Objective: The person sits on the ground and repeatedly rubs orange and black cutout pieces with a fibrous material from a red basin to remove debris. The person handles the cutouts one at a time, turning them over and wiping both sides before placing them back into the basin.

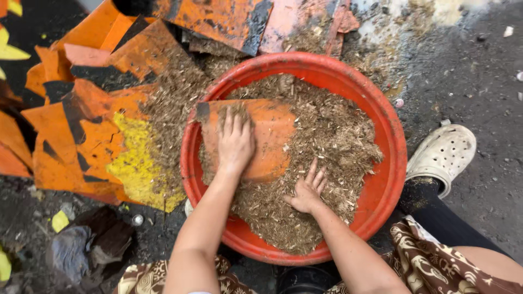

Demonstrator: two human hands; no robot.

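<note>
A round red basin [391, 163] sits on the ground, filled with dry, chopped, straw-like brown material [332, 141]. A curved orange plastic piece [272, 130] lies in the basin's left half, partly dusted with the material. My left hand [235, 140] rests flat on top of that orange piece, fingers spread. My right hand [308, 189] presses palm-down into the chopped material just right of the piece, fingers apart and holding nothing.
Broken orange, black and yellow plastic sheets [98, 125] are heaped to the left and behind the basin, with more brown material spilled on them. A white perforated clog [444, 155] on my foot stands at the right. Dark rags [87, 245] lie bottom left on gritty dark ground.
</note>
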